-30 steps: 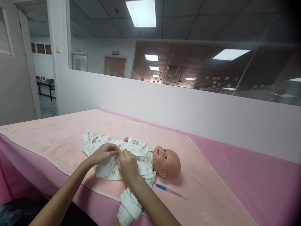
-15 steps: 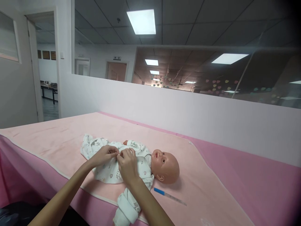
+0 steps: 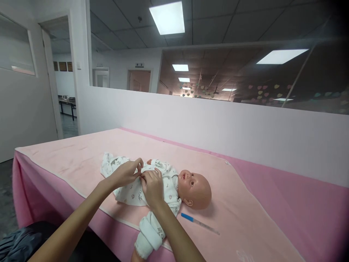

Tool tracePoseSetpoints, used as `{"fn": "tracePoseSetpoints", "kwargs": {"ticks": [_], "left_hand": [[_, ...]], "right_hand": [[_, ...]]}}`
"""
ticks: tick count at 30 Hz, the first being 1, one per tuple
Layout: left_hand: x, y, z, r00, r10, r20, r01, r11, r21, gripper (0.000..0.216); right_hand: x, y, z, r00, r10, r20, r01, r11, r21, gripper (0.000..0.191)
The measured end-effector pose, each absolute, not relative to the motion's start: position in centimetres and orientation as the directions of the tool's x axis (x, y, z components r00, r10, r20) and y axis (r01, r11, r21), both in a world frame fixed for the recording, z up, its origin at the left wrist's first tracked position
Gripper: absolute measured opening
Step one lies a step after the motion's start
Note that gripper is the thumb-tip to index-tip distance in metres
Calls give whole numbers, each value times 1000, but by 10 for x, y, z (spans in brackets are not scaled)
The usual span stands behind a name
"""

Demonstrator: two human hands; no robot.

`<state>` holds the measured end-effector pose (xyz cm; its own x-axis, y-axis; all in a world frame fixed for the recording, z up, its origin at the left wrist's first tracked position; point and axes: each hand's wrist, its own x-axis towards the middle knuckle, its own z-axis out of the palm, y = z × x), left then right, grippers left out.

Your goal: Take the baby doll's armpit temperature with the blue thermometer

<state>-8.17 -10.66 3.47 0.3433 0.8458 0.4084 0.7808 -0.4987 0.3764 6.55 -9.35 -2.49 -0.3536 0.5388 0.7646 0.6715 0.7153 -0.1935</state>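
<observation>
A bald baby doll [image 3: 197, 191] lies on its back, head to the right. Its white printed gown [image 3: 131, 194] is spread over the body and reaches left past my hands. Over the chest, my left hand [image 3: 128, 173] is closed with bent fingers, the index finger arched above the cloth; what its fingertips hold is too small to make out. My right hand [image 3: 153, 185] rests against it, fingers pinched together on the front of the gown. The near sleeve [image 3: 149, 233] has a folded white cuff, and part of the doll's arm shows below it.
A blue-capped thermometer-like stick [image 3: 200, 223] lies near the doll's head. Under everything is a peach mat [image 3: 240, 218] on a pink-covered table [image 3: 308, 203]. A white wall with a window stands behind; an open door [image 3: 27, 94] is at the left.
The view has shifted slightly, so the scene sits further right. My left index finger has lifted and curled higher; both hands stay together at the gown's front.
</observation>
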Motion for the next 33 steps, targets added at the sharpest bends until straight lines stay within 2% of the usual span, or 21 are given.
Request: {"fn": "tracePoseSetpoints", "kwargs": {"ticks": [3,7,13,16,20,26,31,33], "left_hand": [[-80,-109,36,347,851,394,782,-494,379,9],[-79,-108,36,365,857,365,781,-495,382,8],[-82,-104,36,378,867,326,831,-473,294,5],[-80,-103,35,403,854,330,808,-501,310,4],[-79,-98,32,489,836,250,729,-549,410,4],[-90,-77,33,475,850,228,644,-513,568,7],[-96,-75,18,444,873,200,329,-367,870,16],[-94,-78,7,378,901,214,184,-299,936,18]], "right_hand": [[67,-93,-27,-325,552,768,671,707,-225,7],[68,-94,-25,-336,549,765,669,711,-216,14],[70,-93,-23,-358,579,733,676,702,-224,6],[69,-90,-26,-340,592,731,702,677,-222,6],[69,-87,-32,-330,615,716,742,638,-206,6],[66,-88,-34,-282,624,728,772,598,-214,9],[64,-91,-33,-216,607,765,749,606,-270,10],[64,-92,-31,-239,603,761,742,619,-257,9]]}}
